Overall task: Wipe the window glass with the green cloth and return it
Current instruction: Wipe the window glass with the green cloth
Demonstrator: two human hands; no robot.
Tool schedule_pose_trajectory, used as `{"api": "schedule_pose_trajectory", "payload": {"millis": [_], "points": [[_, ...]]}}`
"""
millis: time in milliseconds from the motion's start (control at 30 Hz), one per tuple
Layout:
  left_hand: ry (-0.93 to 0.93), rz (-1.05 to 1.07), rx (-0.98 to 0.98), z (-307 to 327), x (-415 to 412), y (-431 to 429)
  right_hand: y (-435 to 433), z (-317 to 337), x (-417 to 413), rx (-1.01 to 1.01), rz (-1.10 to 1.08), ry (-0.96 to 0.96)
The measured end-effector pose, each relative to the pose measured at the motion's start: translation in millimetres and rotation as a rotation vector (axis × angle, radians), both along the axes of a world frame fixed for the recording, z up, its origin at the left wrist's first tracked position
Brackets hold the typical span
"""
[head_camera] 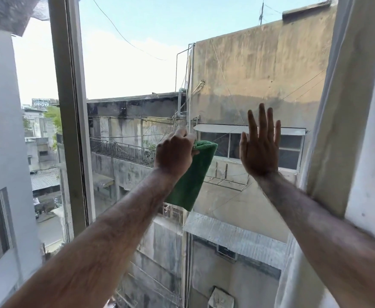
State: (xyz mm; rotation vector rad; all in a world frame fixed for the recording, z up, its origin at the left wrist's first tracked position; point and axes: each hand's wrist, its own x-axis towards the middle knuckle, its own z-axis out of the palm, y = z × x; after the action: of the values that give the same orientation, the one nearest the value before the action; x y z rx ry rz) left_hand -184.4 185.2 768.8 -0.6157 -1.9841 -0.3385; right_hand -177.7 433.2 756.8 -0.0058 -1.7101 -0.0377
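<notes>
My left hand (175,152) grips the top of the green cloth (191,181), which hangs folded down against the window glass (137,67) near the pane's middle. To its right, my right hand (261,145) is held flat with fingers spread and pointing up, palm toward the glass, holding nothing. Both forearms reach in from the bottom of the view. The cloth's upper left part is hidden behind my left hand.
A grey vertical window frame (70,107) bounds the pane on the left. A pale curtain (346,107) and a white wall edge (373,152) stand at the right. Through the glass are weathered buildings, wires and sky.
</notes>
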Motion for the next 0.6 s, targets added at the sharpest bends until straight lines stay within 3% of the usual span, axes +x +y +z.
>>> {"api": "schedule_pose_trajectory", "payload": {"millis": [133,233,467,600], "points": [[-0.124,-0.131,0.121,11,15,-7,-21,1,16,-0.045,0.191,-0.043],[-0.263,-0.266,0.266,18,24,-19,-48,-10,38,-0.021,0.458,-0.232],[-0.508,-0.481,0.688,16,51,-51,-81,-27,69,-0.649,0.882,-0.885],[-0.685,-0.518,0.842,-19,61,-87,-86,-50,88,-0.848,1.044,-0.965]]}}
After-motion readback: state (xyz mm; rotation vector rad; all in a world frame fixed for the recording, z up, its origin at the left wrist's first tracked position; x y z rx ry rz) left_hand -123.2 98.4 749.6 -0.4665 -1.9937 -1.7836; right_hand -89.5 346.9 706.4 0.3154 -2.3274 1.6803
